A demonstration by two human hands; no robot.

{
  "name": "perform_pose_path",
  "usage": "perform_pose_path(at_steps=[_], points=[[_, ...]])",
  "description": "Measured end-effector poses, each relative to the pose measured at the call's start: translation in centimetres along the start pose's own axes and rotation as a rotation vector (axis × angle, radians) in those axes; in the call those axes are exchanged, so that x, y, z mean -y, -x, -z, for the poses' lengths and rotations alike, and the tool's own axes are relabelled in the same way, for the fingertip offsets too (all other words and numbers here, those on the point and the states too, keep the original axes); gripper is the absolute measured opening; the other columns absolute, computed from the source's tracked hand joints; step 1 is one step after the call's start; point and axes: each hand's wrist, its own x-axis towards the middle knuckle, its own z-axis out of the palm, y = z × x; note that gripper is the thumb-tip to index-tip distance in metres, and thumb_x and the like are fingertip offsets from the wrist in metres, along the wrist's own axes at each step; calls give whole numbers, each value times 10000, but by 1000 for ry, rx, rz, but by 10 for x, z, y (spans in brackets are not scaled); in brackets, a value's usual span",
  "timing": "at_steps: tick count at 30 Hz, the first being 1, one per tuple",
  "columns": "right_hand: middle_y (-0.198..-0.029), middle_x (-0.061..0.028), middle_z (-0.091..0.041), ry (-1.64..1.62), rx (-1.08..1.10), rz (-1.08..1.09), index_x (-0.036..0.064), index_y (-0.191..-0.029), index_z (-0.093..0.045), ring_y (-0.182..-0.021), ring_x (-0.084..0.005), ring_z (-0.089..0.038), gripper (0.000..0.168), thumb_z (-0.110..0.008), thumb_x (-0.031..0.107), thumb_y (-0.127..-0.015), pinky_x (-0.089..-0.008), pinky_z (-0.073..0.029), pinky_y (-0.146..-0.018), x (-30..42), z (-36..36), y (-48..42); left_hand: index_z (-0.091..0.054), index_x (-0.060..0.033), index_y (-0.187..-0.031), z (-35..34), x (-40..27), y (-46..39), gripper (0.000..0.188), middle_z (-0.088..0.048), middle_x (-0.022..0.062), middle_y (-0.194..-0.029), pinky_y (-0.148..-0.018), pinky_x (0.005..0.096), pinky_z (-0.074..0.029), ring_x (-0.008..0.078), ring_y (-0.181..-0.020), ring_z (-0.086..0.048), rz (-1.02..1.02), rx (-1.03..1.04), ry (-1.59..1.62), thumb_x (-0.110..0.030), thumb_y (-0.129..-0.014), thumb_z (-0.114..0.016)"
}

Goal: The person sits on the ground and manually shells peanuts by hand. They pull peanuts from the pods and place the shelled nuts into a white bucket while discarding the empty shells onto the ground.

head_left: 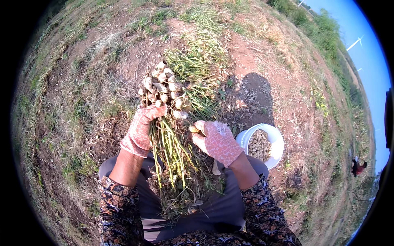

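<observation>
My left hand (144, 128), in a pink patterned glove, grips a bunch of peanut plants just below the pods. The cluster of peanut pods (163, 86) points away from me, and the green stems (170, 147) hang down between my knees. To the right of the bunch is my right hand (215, 140), gloved the same way. A peanut pod (194, 129) shows between its thumb and fingers, apart from the main cluster. Close to my right wrist stands a white plastic bucket (278, 153), partly filled with loose peanuts (259, 146).
Pulled peanut plants (200, 61) lie in a long heap ahead of me. Dry soil and weeds (98, 70) spread to the left. Far off at the right edge is a person (359, 167). A wind turbine (355, 43) rises beyond the green bushes (326, 33).
</observation>
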Motion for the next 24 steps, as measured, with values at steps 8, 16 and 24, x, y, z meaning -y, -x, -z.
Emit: perform_pose_path(at_steps=[8,16,24], points=[[-723,-102,-633,-180,-130,514,40,-871,-640,-607,-281,-620,164,-698,160,-774,-376,-477,-529,15,11,11,-616,-29,-922,25,1,-16,229,-637,40,-781,-589,299,-537,156,-655,-633,-342,-105,-334,-205,-775,-620],[-548,-80,-464,-517,-89,668,83,-736,-539,-497,-286,-515,186,-640,214,-820,-376,-385,-453,23,8,23,-574,-4,-983,12,5,-29,283,-639,42,-851,-647,264,-498,134,-716,-608,-254,-230,-378,10,-723,-684],[-701,-102,-609,-383,-671,267,15,-868,-614,-555,-259,-576,145,-633,152,-822,-347,-449,-535,-22,48,89,-649,-11,-939,14,6,-32,220,-650,40,-808,-593,262,-509,145,-663,-620,-234,-242,-452,-128,-765,-584]])
